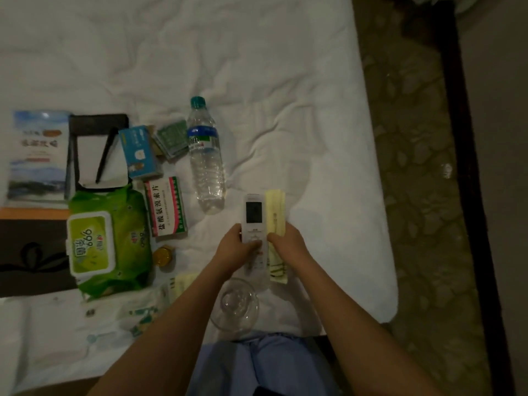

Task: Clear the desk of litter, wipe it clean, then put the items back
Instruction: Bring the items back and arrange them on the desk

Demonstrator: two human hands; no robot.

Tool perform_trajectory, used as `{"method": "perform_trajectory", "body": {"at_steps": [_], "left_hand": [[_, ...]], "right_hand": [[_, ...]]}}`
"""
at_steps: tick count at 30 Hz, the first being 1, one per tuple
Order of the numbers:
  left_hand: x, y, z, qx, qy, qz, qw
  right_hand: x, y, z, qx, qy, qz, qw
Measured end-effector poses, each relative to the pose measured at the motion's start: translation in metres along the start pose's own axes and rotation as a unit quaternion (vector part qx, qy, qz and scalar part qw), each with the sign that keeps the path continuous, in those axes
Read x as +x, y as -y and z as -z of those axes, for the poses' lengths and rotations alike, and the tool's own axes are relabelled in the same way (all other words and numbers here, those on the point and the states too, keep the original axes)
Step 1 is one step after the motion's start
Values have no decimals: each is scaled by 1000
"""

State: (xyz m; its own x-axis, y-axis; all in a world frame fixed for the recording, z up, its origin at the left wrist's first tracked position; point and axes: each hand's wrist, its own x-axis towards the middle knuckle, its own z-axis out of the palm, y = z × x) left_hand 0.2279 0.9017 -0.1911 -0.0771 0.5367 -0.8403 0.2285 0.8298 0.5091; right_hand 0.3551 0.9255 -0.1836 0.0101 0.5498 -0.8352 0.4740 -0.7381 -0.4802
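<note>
Both hands meet over a white bed sheet (285, 81). My left hand (237, 248) grips a white remote control (253, 218) with a small screen, thumb on its buttons. Beside it, my right hand (287, 241) holds a pale yellow flat packet (275, 208). The remote and packet lie side by side, lengthwise away from me. A clear glass bowl (235, 307) sits just below my hands.
A water bottle (205, 158) lies left of the remote. Farther left are a medicine box (165, 205), a green wet-wipe pack (108, 238), a blue box (138, 151), a notepad with pen (97, 155), a brochure (37, 155) and a small yellow jar (163, 255). Patterned carpet (414, 167) lies right.
</note>
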Motion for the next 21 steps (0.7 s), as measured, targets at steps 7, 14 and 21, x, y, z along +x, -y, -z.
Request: {"method": "perform_trajectory", "body": {"at_steps": [7, 14, 21], "left_hand": [[-82, -61, 43, -76, 8, -106, 991], [-174, -73, 72, -157, -76, -162, 971], [-270, -19, 117, -265, -212, -188, 922]], "right_hand": [[-84, 71, 25, 87, -13, 83, 993], [-172, 116, 16, 100, 10, 172, 980], [-251, 133, -52, 0, 131, 275, 952]]}}
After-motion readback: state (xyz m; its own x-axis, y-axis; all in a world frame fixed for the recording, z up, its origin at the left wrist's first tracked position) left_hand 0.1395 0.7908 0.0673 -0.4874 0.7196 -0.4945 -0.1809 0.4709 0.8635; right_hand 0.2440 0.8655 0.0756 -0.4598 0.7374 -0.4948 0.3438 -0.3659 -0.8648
